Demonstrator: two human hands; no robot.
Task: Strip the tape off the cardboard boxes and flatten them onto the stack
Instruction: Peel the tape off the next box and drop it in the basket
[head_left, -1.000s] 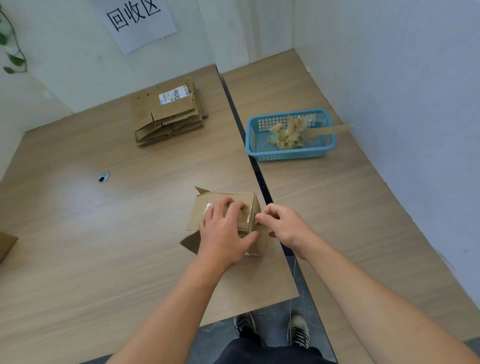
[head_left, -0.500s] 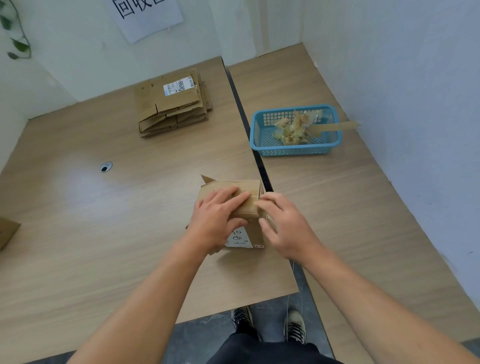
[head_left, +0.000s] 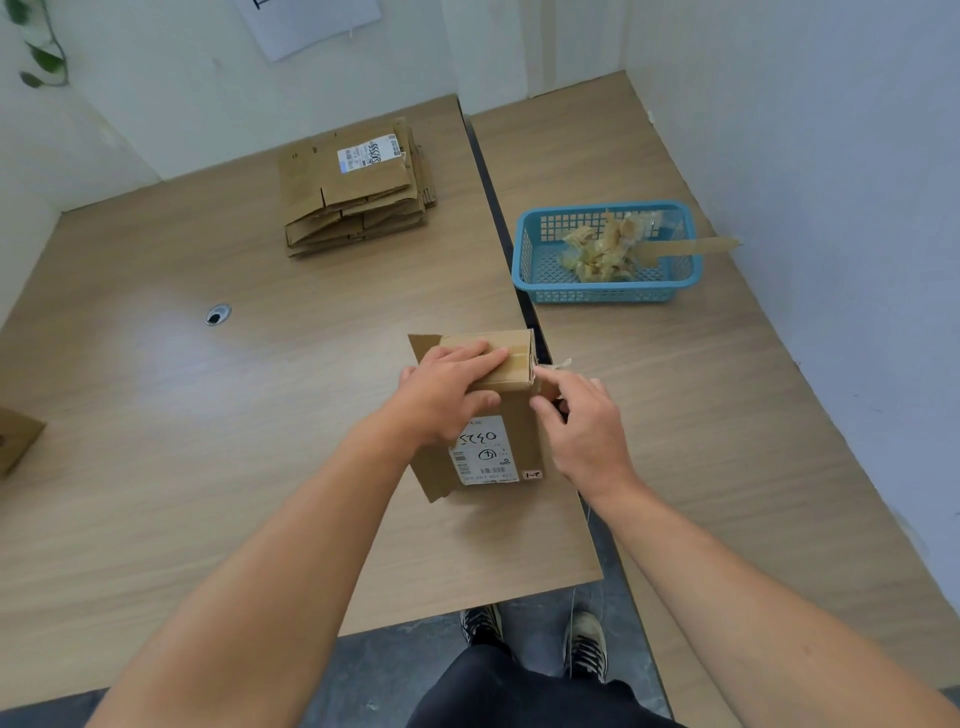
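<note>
Box (head_left: 498, 410): standing on end near the 6 o'clock edge of the table (head_left: 260, 467), long axis upright, labelled face turning toward the camera.
Left hand (head_left: 447, 395): resting on the box top with straight fingers, thumb lying on the front face; pressing down, not clasping.
Right hand (head_left: 584, 426): sitting just beside the box at its 3 o'clock side, fingers loosely bent, index tip touching the top right corner; pinching anything or not, impossible to tell.
Tape (head_left: 511, 358): running along the box top from 9 to 3 o'clock.
Loose end (head_left: 563, 362): sticking out past the right corner, at 12 o'clock from the right hand.
Coming move, judging only: peeling from 3 toward 9 o'clock, starting with the right hand as the nearer one.
Stack (head_left: 358, 192): lying at 11 o'clock from the box, well apart.
Basket (head_left: 524, 260): sitting at 2 o'clock, holding crumpled tape scraps.
</note>
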